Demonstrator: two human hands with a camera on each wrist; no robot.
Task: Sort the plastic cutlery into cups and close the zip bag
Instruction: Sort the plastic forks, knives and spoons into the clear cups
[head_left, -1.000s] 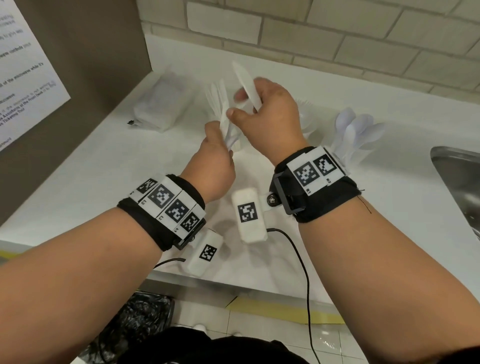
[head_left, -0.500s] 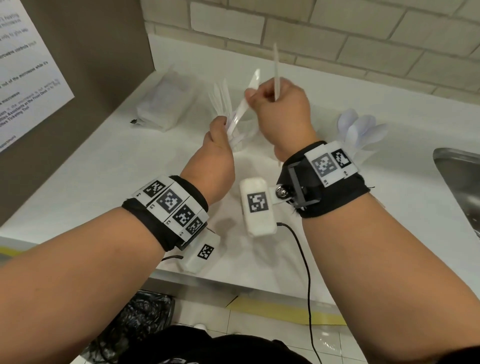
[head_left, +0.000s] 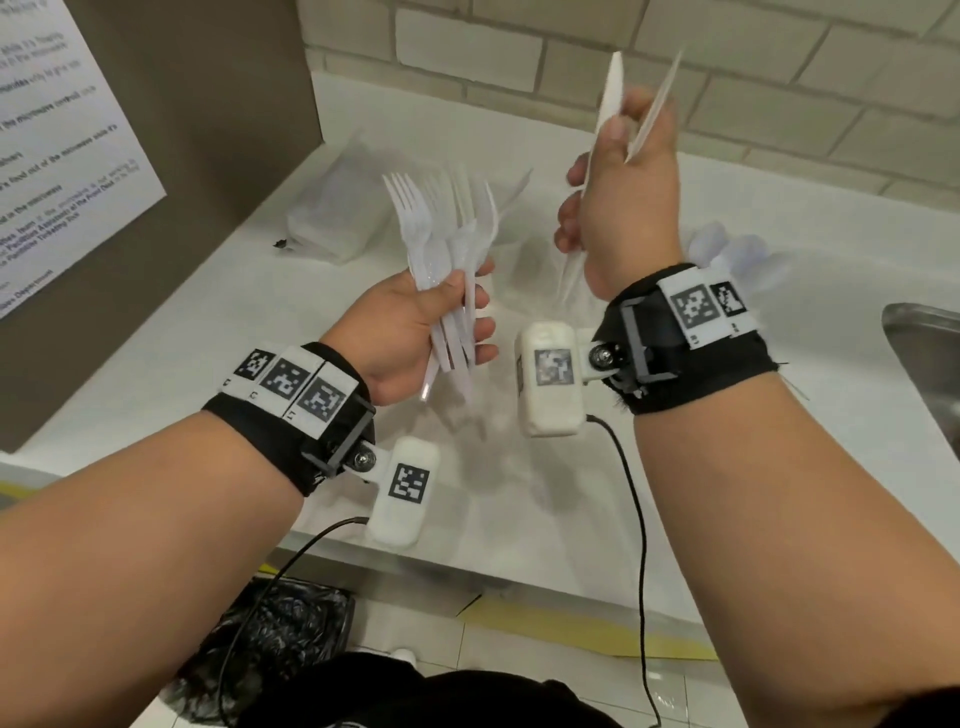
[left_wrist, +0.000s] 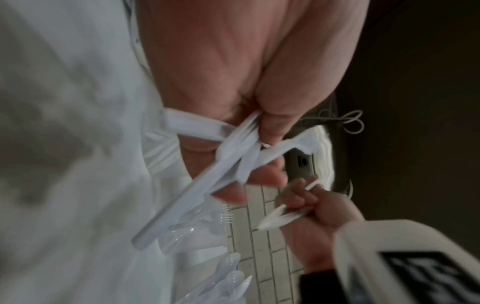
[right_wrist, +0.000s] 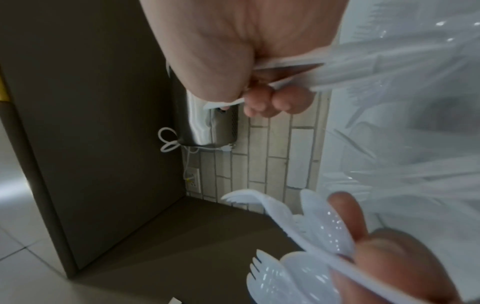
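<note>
My left hand (head_left: 410, 332) grips a fanned bunch of forks (head_left: 447, 234); my right hand (head_left: 618, 208) clutches two knives (head_left: 613, 93). The splayed handles could slip and scatter across the counter (head_left: 156, 332).

Right hand (right_wrist: 246, 61) fills the top of the frame; its curled fingers (right_wrist: 272, 100) grip thin white knives (right_wrist: 298, 82). Lower right, the left hand (right_wrist: 405, 267) holds a bunch of white forks (right_wrist: 298, 273), tines pointing left. Clear plastic (right_wrist: 415, 102) covers the right side. Behind stand a brown panel (right_wrist: 91, 123), a tiled wall (right_wrist: 280, 148) and an outlet (right_wrist: 193, 179).
</note>
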